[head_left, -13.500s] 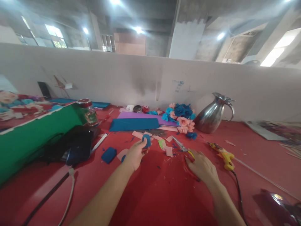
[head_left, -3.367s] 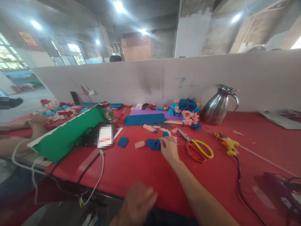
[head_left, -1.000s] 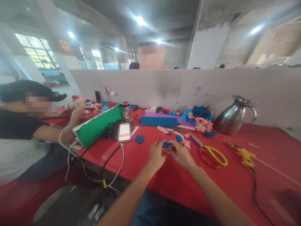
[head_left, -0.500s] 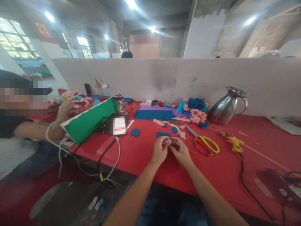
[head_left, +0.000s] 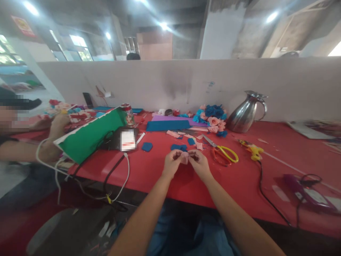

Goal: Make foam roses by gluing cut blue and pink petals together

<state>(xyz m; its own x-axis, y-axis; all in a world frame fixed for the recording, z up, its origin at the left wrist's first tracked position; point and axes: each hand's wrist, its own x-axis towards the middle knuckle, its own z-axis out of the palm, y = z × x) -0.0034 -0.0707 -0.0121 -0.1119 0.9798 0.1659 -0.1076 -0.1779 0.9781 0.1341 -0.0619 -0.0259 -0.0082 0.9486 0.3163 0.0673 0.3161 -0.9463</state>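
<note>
A small pink paper piece (head_left: 184,158) is pinched between my two hands above the red table. My left hand (head_left: 172,163) closes its fingers on the left edge, and my right hand (head_left: 198,161) grips the right edge. Just beyond my fingertips lie blue paper pieces (head_left: 179,147), partly hidden by my hands. Pink paper scraps (head_left: 173,134) are scattered further back. To the right of my right hand rest scissors (head_left: 225,153) with yellow and red handles, their blades pointing away to the left.
A yellow glue gun (head_left: 256,153) with a black cord lies right. Behind stand a metal jug (head_left: 243,115) and paper flowers (head_left: 214,119). A green board (head_left: 93,133) leans at left, near a glass jar (head_left: 128,115) and white cable (head_left: 127,177). Another person's arm (head_left: 54,133) reaches in at far left.
The view has shifted to the right, so table things sit further left. My hands have turned slightly, and the pink paper now shows more plainly between my fingers.
</note>
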